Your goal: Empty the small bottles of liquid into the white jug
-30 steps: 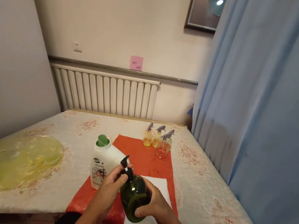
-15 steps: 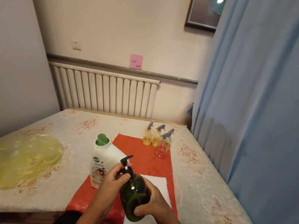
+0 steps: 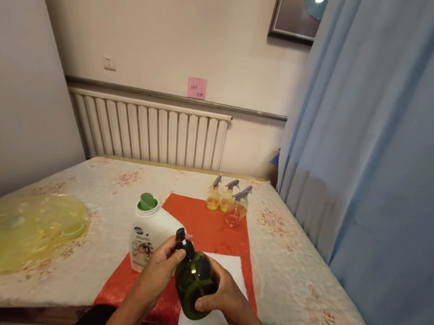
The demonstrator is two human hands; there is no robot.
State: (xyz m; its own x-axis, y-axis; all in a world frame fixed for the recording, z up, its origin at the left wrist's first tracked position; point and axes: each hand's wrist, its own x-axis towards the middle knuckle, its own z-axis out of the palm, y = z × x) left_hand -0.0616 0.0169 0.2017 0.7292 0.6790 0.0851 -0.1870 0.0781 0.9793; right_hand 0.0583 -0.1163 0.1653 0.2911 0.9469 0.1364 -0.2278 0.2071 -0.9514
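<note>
A dark green pump bottle (image 3: 195, 284) is held up over the near edge of the table, tilted slightly. My right hand (image 3: 225, 295) wraps round its body from the right, thumb across the front. With closed fingers, my left hand (image 3: 168, 258) grips the black pump top (image 3: 184, 242) at the bottle's neck. Just behind my left hand stands a white detergent jug (image 3: 151, 230) with a label and a green inner spout at its open mouth. Below the bottle lies a white cloth (image 3: 232, 270) on a red sheet (image 3: 199, 220).
Several small spray bottles (image 3: 233, 215) with grey triggers stand at the red sheet's far right corner. A yellow translucent plastic sheet (image 3: 26, 231) spreads over the left of the floral tablecloth (image 3: 284, 272). A blue curtain (image 3: 380, 131) hangs along the right; a radiator (image 3: 149, 124) lines the wall.
The pump top has turned: its nozzle pointed right before and now looks foreshortened. My hands keep their holds in nearly the same place.
</note>
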